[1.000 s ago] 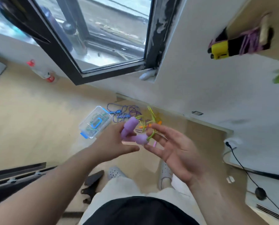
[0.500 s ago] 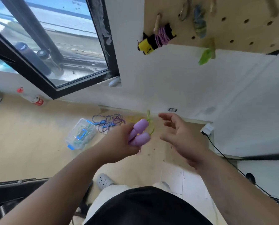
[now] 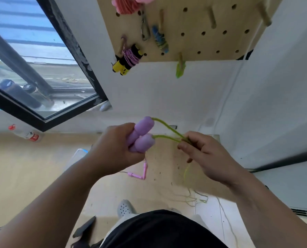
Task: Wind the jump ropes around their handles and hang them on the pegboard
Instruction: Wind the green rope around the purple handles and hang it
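My left hand (image 3: 116, 149) grips two purple jump-rope handles (image 3: 142, 135) side by side, their tips pointing up and right. A green rope (image 3: 168, 133) leaves both tips and runs to my right hand (image 3: 208, 158), which pinches the two strands together; the rest trails down to the floor. On the wall above hangs the wooden pegboard (image 3: 199, 43). It carries a yellow-and-black handled rope wound in pink (image 3: 128, 59), a blue-green wound rope (image 3: 160, 40) and a pink bundle (image 3: 129, 4) at the top edge.
A green clip (image 3: 180, 68) hangs from a low peg, and bare pegs (image 3: 211, 17) stick out at the upper right. On the floor lie a pink-handled rope (image 3: 140, 174), a clear plastic box (image 3: 79, 153) and a bottle (image 3: 24, 134). A window (image 3: 38, 68) is at the left.
The view tilted up, bringing the pegboard into sight. My right hand, open before, closed onto the green rope strands. My left hand raised the purple handles.
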Motion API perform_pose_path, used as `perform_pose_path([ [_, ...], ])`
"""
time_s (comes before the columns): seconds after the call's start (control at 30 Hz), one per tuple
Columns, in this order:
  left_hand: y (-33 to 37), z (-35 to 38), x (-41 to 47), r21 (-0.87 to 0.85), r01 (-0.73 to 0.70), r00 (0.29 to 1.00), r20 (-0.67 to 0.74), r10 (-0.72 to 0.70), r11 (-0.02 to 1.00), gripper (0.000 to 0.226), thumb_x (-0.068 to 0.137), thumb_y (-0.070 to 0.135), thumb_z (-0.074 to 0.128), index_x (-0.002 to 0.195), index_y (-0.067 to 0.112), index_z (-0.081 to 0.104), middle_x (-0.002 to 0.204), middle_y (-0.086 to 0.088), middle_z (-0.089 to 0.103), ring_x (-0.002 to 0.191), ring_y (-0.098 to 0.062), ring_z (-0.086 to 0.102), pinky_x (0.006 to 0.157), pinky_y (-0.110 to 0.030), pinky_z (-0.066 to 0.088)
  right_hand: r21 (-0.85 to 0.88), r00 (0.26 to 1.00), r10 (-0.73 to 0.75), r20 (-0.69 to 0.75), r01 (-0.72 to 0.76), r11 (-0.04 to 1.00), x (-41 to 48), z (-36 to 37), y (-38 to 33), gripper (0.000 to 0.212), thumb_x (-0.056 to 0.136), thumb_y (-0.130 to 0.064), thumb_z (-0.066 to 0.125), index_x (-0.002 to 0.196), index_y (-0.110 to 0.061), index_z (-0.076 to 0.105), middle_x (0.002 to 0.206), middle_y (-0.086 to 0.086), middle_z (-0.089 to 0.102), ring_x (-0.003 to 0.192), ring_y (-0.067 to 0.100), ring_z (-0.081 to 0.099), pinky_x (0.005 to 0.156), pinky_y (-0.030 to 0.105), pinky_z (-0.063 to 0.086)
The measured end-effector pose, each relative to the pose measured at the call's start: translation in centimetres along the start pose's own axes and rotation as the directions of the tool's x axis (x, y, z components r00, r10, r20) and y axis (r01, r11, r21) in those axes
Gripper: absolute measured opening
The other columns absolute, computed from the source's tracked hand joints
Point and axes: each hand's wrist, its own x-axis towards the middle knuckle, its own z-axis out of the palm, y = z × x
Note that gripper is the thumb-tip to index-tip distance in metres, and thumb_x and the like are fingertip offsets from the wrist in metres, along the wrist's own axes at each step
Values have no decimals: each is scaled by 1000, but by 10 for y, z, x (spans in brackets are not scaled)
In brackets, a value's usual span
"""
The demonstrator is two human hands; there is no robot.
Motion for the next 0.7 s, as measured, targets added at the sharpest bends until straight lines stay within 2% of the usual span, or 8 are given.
perform_pose_path([
  [0.07, 11, 4, 10, 32, -16, 1000, 1, 16, 999, 34, 69, 45, 64, 67, 19, 42, 58, 20, 51, 53, -12, 37, 50, -27, 39, -16, 999, 9, -34, -9, 1000, -7, -14, 2, 28, 95, -46, 53, 91, -22, 67, 81, 15, 57, 76, 32, 56, 72, 52, 50],
  [0.13, 21, 16, 17, 48, -9, 998, 58, 6, 999, 31, 72, 40, 66, 69, 22, 40, 63, 25, 54, 56, -11, 42, 54, -28, 36, -35, 995, 24, -98, -27, 999, -12, -27, 8, 20, 99, -37, 55, 89, -26, 68, 68, 1, 54, 64, 22, 50, 63, 44, 46],
  [0.2, 29, 32, 23, 93, 18, 984, 173, -34, 996, 32, 82, 38, 67, 75, 24, 40, 68, 18, 55, 65, -16, 48, 59, -31, 37, -33, 985, 47, -168, -54, 998, -18, -36, 16, 21, 101, -31, 55, 86, -28, 69, 59, -11, 48, 57, 7, 43, 61, 34, 39],
  [0.3, 45, 56, 26, 191, 31, 950, 299, -89, 981, 26, 91, 40, 61, 84, 24, 42, 78, 8, 55, 73, -18, 54, 60, -32, 36, 34, 977, 78, -199, -73, 997, -28, -43, 21, 26, 102, -39, 50, 84, -27, 64, 60, -11, 44, 60, 13, 42, 62, 43, 40],
  [0.4, 60, 75, 24, -22, 144, 950, 285, -132, 989, 15, 87, 26, 59, 95, 16, 51, 92, 1, 58, 82, -22, 61, 65, -33, 42, 214, 980, 77, -182, -37, 976, -37, -43, 18, 28, 97, -43, 45, 79, -25, 59, 62, -6, 43, 61, 17, 39, 60, 46, 38],
  [0.53, 73, 84, 26, -128, 95, 974, 216, -65, 987, 49, 78, 29, 47, 125, 24, 62, 111, 6, 52, 106, -9, 53, 85, -29, 46, 272, 982, 57, -181, -6, 962, -40, -47, 10, 36, 107, -29, 43, 75, -27, 57, 64, -6, 47, 62, 17, 42, 60, 32, 38],
  [0.63, 78, 85, 30, -222, 164, 969, 221, -114, 961, 26, 87, 14, 54, 108, 25, 64, 83, 13, 63, 76, -16, 61, 67, -33, 51, 289, 981, 71, -182, -15, 957, -38, -51, 8, 36, 107, -24, 42, 76, -27, 59, 67, -2, 46, 64, 20, 39, 62, 39, 35],
  [0.7, 79, 85, 35, -372, 261, 953, 248, -175, 891, 30, 87, 6, 54, 101, 31, 61, 61, 13, 63, 58, -18, 59, 66, -35, 54, 266, 985, 68, -158, -24, 964, -34, -51, 9, 32, 107, -25, 43, 83, -28, 63, 68, 0, 45, 65, 22, 37, 63, 41, 33],
])
